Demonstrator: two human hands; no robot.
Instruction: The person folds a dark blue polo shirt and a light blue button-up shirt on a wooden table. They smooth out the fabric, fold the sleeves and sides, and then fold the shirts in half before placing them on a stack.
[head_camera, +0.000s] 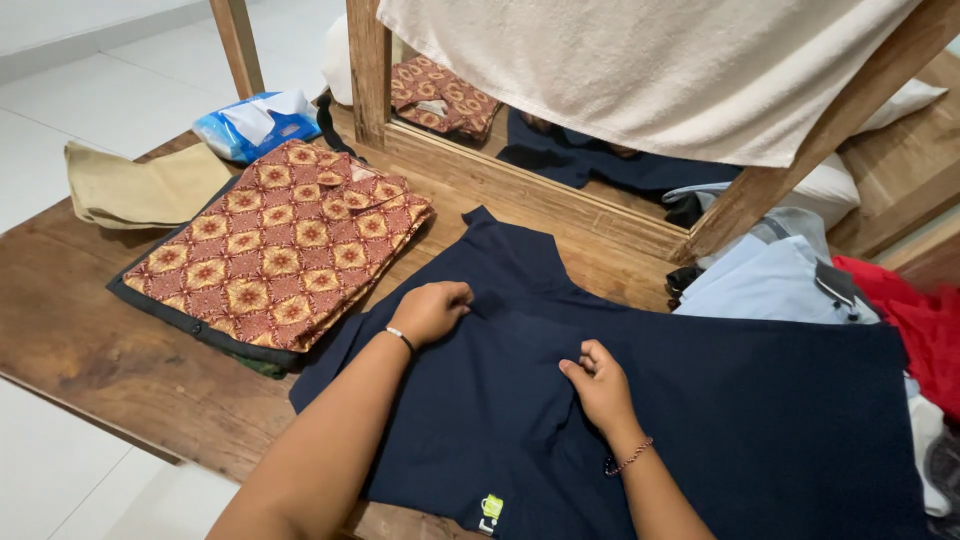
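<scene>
Both forearms enter from the bottom edge, over a navy garment (700, 400) spread flat on the wooden worktop (100, 340). Left hand (432, 310): fingers (458, 294) curled together, bunched down onto the cloth just below the collar end — looks like a pinch on the fabric, though the fingertips are tucked under and I can't tell how much cloth they hold. Right hand (600, 385): fingers (578, 366) bent inward and closed on a fold of the same navy cloth, creases running out from the grip. Thin bracelet on each wrist. Garment covers most of the near worktop, collar pointing away from the camera, small green-and-white tag (490, 510) at its near hem. Just left of it, touching its edge — a folded red-and-gold patterned shirt (280, 250) stacked on a dark folded item. Beyond that, a folded tan cloth (140, 185) and a blue-and-white soft plastic pack (255, 122) near the far-left corner. Right of the navy garment: a light blue shirt (770, 280) and a red cloth (920, 320), piled at the edge. Behind, a wood-framed mirror (560, 190) leans on the worktop with a cream towel (640, 70) draped over its top; the mirror reflects the patterned shirt and navy fabric. White tiled floor (60, 110) on the left.
</scene>
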